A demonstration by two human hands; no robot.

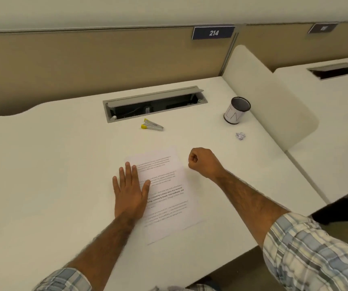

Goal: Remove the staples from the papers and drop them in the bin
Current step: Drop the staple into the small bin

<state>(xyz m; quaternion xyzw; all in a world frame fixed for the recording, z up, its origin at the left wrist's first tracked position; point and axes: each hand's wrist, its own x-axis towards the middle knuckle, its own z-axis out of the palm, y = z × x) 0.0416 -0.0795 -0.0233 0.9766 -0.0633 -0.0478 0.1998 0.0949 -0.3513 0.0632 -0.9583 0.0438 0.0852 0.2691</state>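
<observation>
Left hand (130,193) pins papers (168,198), apparently lengthwise away

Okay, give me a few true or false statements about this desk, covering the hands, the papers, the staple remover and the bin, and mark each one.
1. The left hand lies flat on the left edge of the papers. True.
2. The right hand grips the staple remover. False: the staple remover lies untouched on the desk beyond the papers, and the right hand is a closed fist beside the papers' top right corner.
3. The bin stands upright on the right side of the desk. True.
4. The crumpled scrap sits inside the bin. False: it lies on the desk just in front of the bin.
</observation>
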